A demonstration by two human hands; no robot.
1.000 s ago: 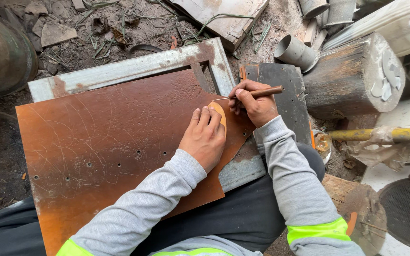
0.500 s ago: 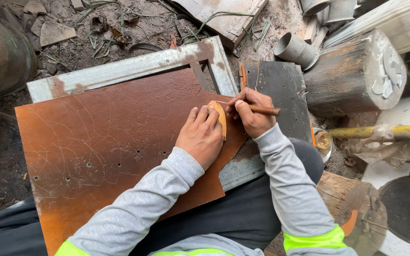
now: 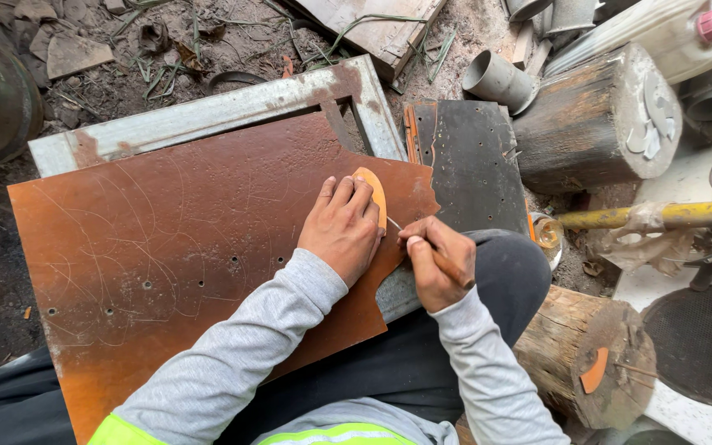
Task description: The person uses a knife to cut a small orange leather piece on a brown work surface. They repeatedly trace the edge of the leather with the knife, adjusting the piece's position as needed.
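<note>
A rusty brown metal sheet (image 3: pixel 175 247) lies across a grey metal frame (image 3: pixel 208 115) on the ground. My left hand (image 3: pixel 341 227) presses a small orange curved template (image 3: pixel 374 191) flat onto the sheet near its right edge. My right hand (image 3: pixel 437 259) holds a thin scribing tool with a wooden handle (image 3: pixel 442 264). Its metal tip touches the sheet just below the template's lower right edge. Faint scratched curves cover the sheet's surface.
A dark metal plate (image 3: pixel 467 161) lies right of the sheet. Wooden log stumps stand at upper right (image 3: pixel 595 124) and lower right (image 3: pixel 587 354), the latter with an orange piece on top. A yellow bar (image 3: pixel 661 216), grey pipes (image 3: pixel 496 78) and debris surround the spot.
My right hand has slid down from the template's top, along its right side, to its lower edge. The left hand stays pressed on the template.
</note>
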